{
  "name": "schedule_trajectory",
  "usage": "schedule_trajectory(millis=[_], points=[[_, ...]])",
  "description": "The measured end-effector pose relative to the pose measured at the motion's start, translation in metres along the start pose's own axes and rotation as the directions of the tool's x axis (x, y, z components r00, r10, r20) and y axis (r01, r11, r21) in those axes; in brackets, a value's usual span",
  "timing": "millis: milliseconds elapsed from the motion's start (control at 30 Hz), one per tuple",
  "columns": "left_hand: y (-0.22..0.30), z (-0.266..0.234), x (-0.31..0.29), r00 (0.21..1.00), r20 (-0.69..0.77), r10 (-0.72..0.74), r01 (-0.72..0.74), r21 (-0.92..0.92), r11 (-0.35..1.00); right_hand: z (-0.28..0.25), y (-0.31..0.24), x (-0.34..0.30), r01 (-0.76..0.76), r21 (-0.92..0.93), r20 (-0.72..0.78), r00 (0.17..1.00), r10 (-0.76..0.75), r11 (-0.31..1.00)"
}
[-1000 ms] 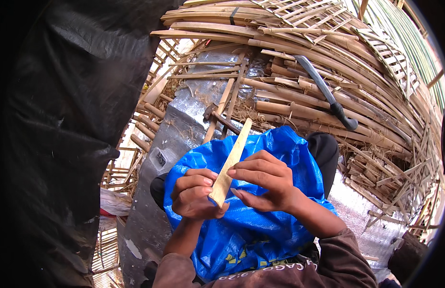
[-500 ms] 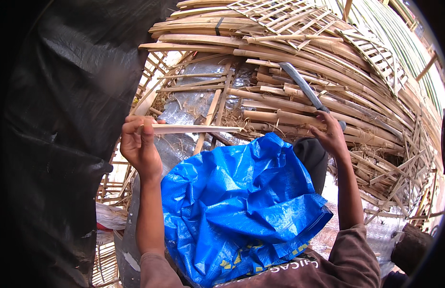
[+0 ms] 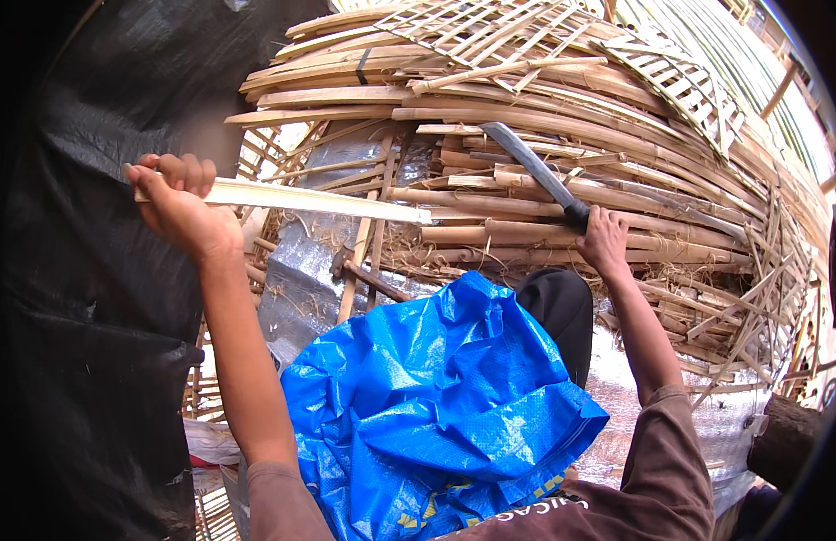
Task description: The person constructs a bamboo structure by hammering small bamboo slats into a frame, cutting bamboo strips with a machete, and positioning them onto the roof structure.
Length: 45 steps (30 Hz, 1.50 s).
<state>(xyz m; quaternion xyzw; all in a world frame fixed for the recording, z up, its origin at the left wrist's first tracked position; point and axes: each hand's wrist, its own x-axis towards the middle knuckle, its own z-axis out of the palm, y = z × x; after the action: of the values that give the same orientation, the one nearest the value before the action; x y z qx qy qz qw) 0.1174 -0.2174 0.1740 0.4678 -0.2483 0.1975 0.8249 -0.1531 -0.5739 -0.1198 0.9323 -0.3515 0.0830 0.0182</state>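
My left hand is raised at the left and grips one end of a pale split bamboo strip, which points to the right. My right hand reaches out to the right and is closed on the dark handle of a long machete, whose grey blade slants up to the left over the bamboo heap. A crumpled blue plastic sheet covers my lap below both arms.
A big heap of split bamboo poles and strips fills the far side, with woven bamboo lattice panels on top. A black tarpaulin hangs at the left. Silver foil sheeting lies under the poles.
Both hands were together on the strip over my lap. They have since spread apart: the left lifted the strip up to the left, the right reached out and took the machete handle.
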Motion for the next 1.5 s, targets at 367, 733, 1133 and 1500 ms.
schedule_trajectory(millis=[367, 733, 1133, 1500], points=[[-0.050, 0.041, -0.023, 0.995, -0.038, -0.096, 0.092, -0.107, 0.990, 0.004, -0.004, -0.001, -0.019, 0.185, -0.001, 1.000, 0.020, 0.982], [-0.067, -0.008, -0.002, 0.959, 0.173, -0.225, 0.280, -0.451, 0.848, -0.039, -0.051, -0.018, -0.064, 0.959, 0.075, 0.997, -0.028, 0.277], [-0.066, -0.136, 0.007, 0.881, 0.427, -0.206, 0.464, -0.691, 0.554, -0.086, -0.052, -0.063, -0.247, 0.720, 0.241, 0.965, -0.101, -0.649], [-0.087, -0.206, -0.014, 0.877, 0.260, -0.403, 0.436, -0.783, 0.444, -0.120, -0.078, -0.078, -0.086, 0.721, 0.072, 0.996, -0.049, -0.688]])
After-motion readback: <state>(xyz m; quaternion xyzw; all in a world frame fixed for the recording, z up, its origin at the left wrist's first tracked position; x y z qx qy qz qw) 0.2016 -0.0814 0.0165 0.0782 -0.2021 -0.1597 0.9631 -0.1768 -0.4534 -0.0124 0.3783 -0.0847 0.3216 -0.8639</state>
